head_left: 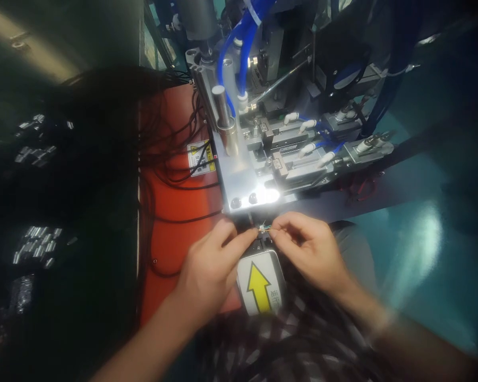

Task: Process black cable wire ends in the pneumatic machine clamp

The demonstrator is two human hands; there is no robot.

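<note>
From where I stood: right hand pinched thin wires; left hand met their ends, grasp unclear, presumably steadying them near the lit machine.

Metal plate blocks beyond the hands, cables cross left, room opens right

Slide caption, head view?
Bare left hand and bare right hand meeting at thin coloured strands before a silver metal machine.

Left hand and right hand close together, forearms angled inward
</note>
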